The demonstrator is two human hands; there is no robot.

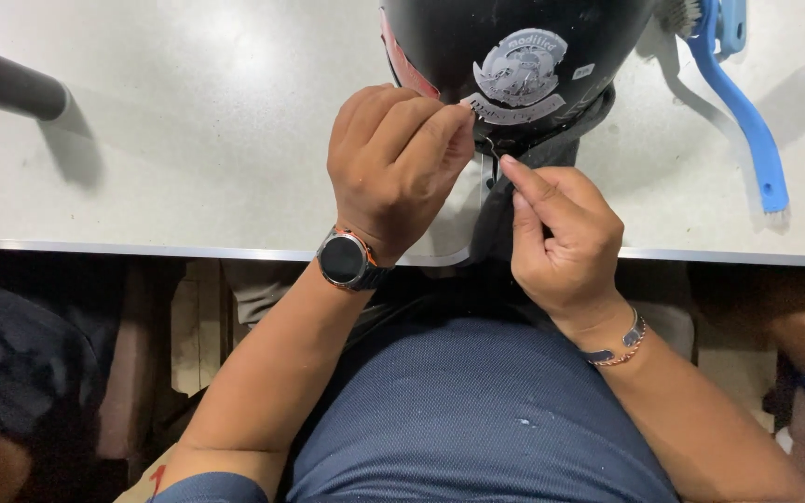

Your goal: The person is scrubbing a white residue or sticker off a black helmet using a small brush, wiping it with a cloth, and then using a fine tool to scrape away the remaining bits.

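The left hand (393, 163) pinches the lower rim of a black helmet (514, 65) on the pale surface (188, 140); the right hand (561, 233), fingers curled together, presses its strap (494, 200).

White table (188, 140): helmet (477, 37), blue brush (743, 121).

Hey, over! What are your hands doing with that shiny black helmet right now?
Left hand pinching edge of silver sticker on glossy black helmet. Right hand pinching black helmet strap below. Blue plastic brush aside, not in the way.
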